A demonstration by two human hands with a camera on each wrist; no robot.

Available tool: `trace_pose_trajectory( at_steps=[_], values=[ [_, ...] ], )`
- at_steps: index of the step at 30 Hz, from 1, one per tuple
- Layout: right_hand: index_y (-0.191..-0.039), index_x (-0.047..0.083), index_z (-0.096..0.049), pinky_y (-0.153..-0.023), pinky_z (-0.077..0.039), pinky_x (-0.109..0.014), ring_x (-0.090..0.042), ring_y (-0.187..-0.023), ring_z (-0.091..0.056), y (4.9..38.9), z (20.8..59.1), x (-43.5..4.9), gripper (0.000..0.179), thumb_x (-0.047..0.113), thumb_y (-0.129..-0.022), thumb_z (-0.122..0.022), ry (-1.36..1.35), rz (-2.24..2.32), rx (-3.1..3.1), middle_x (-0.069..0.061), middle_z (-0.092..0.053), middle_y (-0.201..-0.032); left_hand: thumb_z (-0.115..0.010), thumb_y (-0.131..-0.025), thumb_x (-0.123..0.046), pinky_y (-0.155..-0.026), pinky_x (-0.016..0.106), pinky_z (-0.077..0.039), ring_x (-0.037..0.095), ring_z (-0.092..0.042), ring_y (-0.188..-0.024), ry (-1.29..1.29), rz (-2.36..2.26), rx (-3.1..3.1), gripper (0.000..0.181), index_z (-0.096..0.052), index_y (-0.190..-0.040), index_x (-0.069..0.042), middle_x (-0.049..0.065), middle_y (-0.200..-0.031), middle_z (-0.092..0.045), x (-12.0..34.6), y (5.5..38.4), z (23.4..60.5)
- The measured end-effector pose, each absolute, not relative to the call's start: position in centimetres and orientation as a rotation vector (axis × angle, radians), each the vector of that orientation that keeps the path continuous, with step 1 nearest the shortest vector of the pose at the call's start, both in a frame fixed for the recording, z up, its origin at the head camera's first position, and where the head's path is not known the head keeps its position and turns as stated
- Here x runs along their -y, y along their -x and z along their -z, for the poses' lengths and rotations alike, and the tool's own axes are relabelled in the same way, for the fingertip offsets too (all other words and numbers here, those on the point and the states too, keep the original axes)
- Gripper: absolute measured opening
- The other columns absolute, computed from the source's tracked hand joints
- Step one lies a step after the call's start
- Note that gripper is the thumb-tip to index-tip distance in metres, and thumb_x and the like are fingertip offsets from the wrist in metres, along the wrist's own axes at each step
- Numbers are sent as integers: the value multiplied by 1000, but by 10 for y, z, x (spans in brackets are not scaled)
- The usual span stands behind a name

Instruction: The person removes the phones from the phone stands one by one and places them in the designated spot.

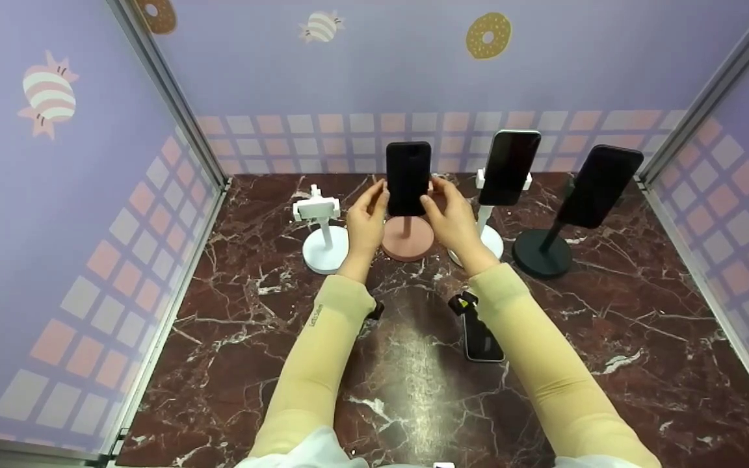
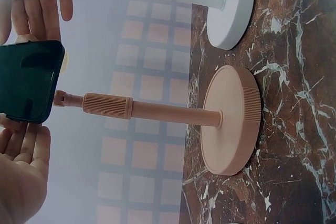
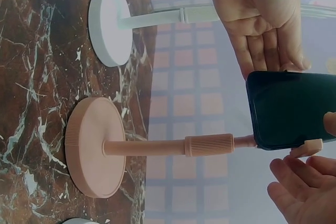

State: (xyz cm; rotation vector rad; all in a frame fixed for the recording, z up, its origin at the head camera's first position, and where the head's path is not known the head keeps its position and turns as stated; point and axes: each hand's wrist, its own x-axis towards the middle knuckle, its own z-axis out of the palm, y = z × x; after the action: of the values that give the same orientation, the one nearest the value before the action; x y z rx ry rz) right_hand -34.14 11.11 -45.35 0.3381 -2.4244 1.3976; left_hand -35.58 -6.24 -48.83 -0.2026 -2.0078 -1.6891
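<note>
A black phone [image 1: 408,179] stands upright in the clamp of a pink phone stand [image 1: 408,239], between my two hands. My left hand [image 1: 367,227] is at the phone's left edge, its fairly straight fingers and thumb touching that side. On the opposite side my right hand [image 1: 454,221] has its thumb over the phone's front and its fingers by the clamp arm [image 3: 307,148]. That hand pinches the phone at its right edge. The phone's back and most of the clamp are hidden.
Left of the pink stand is a white stand [image 1: 326,250] with a bare holder. To the right, a white stand holds a phone [image 1: 511,168] and a black stand [image 1: 542,253] holds a tilted phone [image 1: 601,187]. Another phone [image 1: 482,341] lies by my right forearm. Patterned walls enclose the marbled table [image 1: 231,383].
</note>
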Motion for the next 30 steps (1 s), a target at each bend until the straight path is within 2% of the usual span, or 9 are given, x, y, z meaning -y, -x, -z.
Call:
trace_pose_trajectory(
  at_steps=[9,13,17,23,30],
  values=[
    [-142,-10,-51,-116,-46,-44,-39,-131,-59,345,451,-110,41,5,-104,-56,-367,-1467,2413,-29,-61,-138,-66,-101,-13,-77,15,-51,15,-66,-91,214,1682,2036,32,-68,-129,3,19,-122,-74,65,359,488],
    [-141,-10,-52,-117,-45,-44,-39,-132,-58,349,451,-110,40,3,-103,-56,-352,-1486,2422,-29,-61,-139,-65,-102,-13,-89,25,-57,25,-71,-105,228,1681,2050,33,-67,-130,5,20,-125,-73,65,358,486],
    [-139,-10,-55,-116,-45,-45,-40,-130,-59,351,452,-110,37,2,-103,-55,-347,-1496,2412,-29,-62,-138,-64,-102,-12,-95,36,-59,31,-70,-113,234,1687,2052,34,-66,-131,6,22,-126,-72,64,357,485],
    [-135,-10,-57,-114,-46,-44,-39,-127,-60,353,453,-109,33,0,-103,-55,-324,-1543,2389,-29,-64,-133,-64,-102,-11,-93,30,-59,32,-70,-110,224,1717,2039,34,-66,-130,8,23,-124,-72,64,356,484],
    [-134,-11,-57,-113,-48,-42,-38,-126,-61,355,455,-109,33,-2,-102,-55,-303,-1603,2368,-30,-64,-132,-64,-102,-10,-96,28,-59,33,-70,-114,204,1781,2016,33,-66,-130,8,24,-125,-72,63,356,485]
  ],
)
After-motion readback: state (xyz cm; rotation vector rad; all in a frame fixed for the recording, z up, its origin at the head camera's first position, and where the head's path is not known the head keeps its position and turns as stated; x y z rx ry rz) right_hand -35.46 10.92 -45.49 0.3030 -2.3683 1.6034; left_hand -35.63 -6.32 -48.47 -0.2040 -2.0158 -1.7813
